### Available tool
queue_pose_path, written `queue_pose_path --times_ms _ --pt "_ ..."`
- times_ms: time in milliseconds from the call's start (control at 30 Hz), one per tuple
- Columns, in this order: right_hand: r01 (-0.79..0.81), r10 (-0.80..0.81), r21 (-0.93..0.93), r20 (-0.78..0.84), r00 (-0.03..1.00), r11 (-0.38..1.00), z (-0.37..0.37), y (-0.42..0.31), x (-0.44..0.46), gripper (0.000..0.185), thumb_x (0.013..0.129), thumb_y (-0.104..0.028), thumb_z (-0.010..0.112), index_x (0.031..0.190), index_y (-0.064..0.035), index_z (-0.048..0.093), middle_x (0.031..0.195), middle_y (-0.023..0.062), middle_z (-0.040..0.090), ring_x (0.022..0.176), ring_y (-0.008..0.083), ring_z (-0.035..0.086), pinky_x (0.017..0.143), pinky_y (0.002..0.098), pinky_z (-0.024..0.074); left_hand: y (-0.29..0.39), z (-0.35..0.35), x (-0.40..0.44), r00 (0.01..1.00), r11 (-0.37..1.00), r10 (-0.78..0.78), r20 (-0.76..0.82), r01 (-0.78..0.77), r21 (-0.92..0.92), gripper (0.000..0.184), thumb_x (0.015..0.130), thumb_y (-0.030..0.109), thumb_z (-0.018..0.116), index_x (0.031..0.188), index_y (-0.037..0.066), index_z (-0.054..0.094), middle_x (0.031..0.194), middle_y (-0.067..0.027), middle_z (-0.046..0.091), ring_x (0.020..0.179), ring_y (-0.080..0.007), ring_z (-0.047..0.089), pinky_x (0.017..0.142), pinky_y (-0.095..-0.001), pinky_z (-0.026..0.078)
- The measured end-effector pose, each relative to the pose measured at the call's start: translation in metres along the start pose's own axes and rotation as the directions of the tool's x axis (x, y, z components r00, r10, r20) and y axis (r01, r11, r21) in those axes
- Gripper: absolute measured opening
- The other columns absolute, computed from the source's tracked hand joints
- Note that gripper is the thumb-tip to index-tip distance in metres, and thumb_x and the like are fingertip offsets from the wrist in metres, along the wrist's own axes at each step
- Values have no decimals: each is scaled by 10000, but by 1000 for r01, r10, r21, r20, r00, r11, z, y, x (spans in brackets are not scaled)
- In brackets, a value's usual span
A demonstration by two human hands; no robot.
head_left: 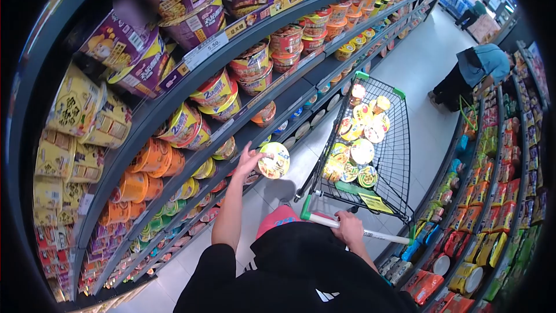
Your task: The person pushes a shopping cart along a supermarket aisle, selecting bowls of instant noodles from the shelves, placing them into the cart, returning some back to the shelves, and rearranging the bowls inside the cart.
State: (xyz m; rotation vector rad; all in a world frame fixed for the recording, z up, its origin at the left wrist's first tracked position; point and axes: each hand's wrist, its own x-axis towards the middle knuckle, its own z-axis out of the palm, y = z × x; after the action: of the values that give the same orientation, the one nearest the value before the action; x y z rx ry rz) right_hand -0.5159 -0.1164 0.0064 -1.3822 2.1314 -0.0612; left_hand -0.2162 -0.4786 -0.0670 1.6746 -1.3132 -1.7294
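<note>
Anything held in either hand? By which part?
Left hand: tub, by its left edge. Right hand: cart handle, left of its middle.

cart handle point(385, 236): partly under right hand point(350, 229) | purple tub point(113, 40): top blurred | black shirt point(289, 272): cut off below

The dark shelf point(292, 94) rises in several tiers with price labels point(207, 51) along an edge, bearing stacked purple tubs point(191, 26) above and orange tubs point(136, 186) lower down. A black wire cart point(399, 148) stands on the pale tiled floor point(425, 61), carrying a cluster of lidded tubs point(362, 151).
</note>
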Motion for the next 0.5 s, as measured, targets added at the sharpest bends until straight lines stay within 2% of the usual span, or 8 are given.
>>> queue_pose_path --times_ms 33,133,167,267,300,367,467,500 --pt "-10 10 -12 16 1000 1000 -5 0 2 481 822 -334 856 1248 -150 729 1212 121 765 1155 356 732 955 516 598 3 -3 13 998 999 -32 51 31 33 1298 826 347 926 1782 98 85 1713 -304 391 1507 -370 530 1269 -445 403" --pt "-8 9 -32 6 1000 999 -12 4 12 452 825 -358 851 1206 -145 732 1136 98 771 1092 350 746 921 510 603 16 -5 38 995 996 29 91 -36 84 1405 790 381 927 1782 106 -29 1774 -311 263 1554 -392 477 1297 -462 363" --pt "10 -11 -34 -33 999 999 -6 10 16 430 833 -381 846 1175 -147 731 1087 85 771 1052 344 753 895 508 605 22 -7 44 992 993 22 126 -37 115 1466 763 407 920 1773 109 -100 1812 -293 144 1637 -402 336 1329 -472 302" --pt "17 -21 -51 -75 997 999 -6 18 25 414 846 -415 834 1145 -147 732 1016 74 774 1003 341 763 857 509 608 15 -11 80 992 980 56 113 -76 181 1473 762 416 914 1772 112 -115 1827 -276 58 1687 -382 191 1351 -467 242" --pt "13 -17 -59 -77 997 998 -10 17 28 415 849 -420 830 1145 -146 733 1005 75 776 998 343 764 851 510 608 26 -11 76 985 990 74 154 -91 111 1469 769 427 903 1769 94 -120 1827 -269 36 1701 -367 104 1360 -451 199" --pt "-14 11 -46 -80 997 999 -18 14 33 418 850 -423 824 1149 -144 736 994 76 778 992 347 765 847 513 608 22 -13 96 975 993 64 211 -83 81 1458 780 421 898 1766 76 -118 1823 -271 50 1695 -366 124 1354 -437 211" --pt "-67 64 -34 -78 995 997 -30 7 40 413 836 -395 824 1154 -144 747 996 78 779 987 349 763 854 509 607 10 -17 121 960 998 52 274 -62 26 1432 810 391 893 1761 79 -131 1798 -270 127 1612 -349 278 1252 -440 336" --pt "-74 71 -34 -87 994 997 -31 8 42 409 833 -387 825 1154 -146 749 998 77 780 988 349 763 857 508 607 -4 -16 138 960 997 65 271 -74 24 1425 828 367 890 1760 114 -157 1775 -272 195 1531 -347 422 1157 -472 451"
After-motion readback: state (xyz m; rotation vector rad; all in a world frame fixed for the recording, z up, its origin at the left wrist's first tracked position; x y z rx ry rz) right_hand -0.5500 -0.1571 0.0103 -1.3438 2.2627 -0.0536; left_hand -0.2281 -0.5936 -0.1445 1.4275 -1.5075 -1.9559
